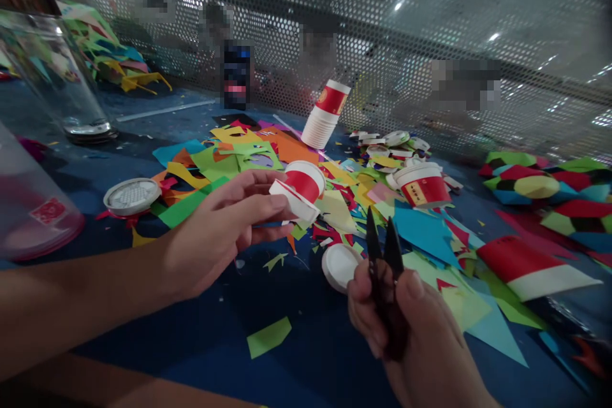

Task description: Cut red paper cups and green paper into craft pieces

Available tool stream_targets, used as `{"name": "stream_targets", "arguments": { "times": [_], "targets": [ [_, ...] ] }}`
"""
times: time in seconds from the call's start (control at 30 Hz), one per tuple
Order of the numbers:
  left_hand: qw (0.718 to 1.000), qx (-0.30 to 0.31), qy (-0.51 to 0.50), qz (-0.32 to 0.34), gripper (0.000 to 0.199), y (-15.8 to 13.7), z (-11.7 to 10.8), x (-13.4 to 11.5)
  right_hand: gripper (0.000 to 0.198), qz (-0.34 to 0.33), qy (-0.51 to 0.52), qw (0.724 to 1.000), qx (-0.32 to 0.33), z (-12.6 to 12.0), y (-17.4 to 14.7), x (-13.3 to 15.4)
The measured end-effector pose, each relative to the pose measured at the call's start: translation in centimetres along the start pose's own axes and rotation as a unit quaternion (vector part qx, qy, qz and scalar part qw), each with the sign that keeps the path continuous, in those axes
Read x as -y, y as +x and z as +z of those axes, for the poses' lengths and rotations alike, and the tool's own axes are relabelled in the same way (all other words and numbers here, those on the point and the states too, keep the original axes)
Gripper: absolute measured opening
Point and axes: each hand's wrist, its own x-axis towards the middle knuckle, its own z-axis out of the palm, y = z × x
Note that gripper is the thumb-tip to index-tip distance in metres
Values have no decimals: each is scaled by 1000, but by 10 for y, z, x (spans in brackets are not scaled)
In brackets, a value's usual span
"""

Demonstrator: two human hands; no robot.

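Note:
My left hand is closed on a red and white paper cup, with the thumb in front and fingers behind. A strip of the cup's wall appears cut and stands out toward me. In my right hand is a pair of dark scissors, gripped near the handles with its blades apart and pointing up, away from the cup. A white round lid or cup base lies on the table just beyond the right hand's fingers. Scraps of coloured paper are spread behind the left hand.
Stacked paper cups stand at the back; another red cup sits to the right. A glass bottle and a translucent pink container occupy the left. Cut red cup wall lies right. A perforated metal screen rises behind.

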Motion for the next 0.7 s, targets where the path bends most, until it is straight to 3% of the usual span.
{"name": "stream_targets", "arguments": {
  "times": [0.27, 0.4, 0.53, 0.7],
  "targets": [
    [990, 132, -39, 23, 34, 0, -10, -4, 45, -45, -31, 998, 11, -10, 1, -4],
    [993, 114, -35, -15, 34, 0, -9, -9, 47, -90, -133, 987, 14, -15, 0, 6],
    [998, 62, 4, -31, 34, 3, -4, -10, 42, -147, -336, 930, 2, -27, -2, 29],
    [995, 36, 88, -20, 31, 9, -6, -5, 36, -190, -480, 845, -138, -41, -25, 45]
  ]
}}
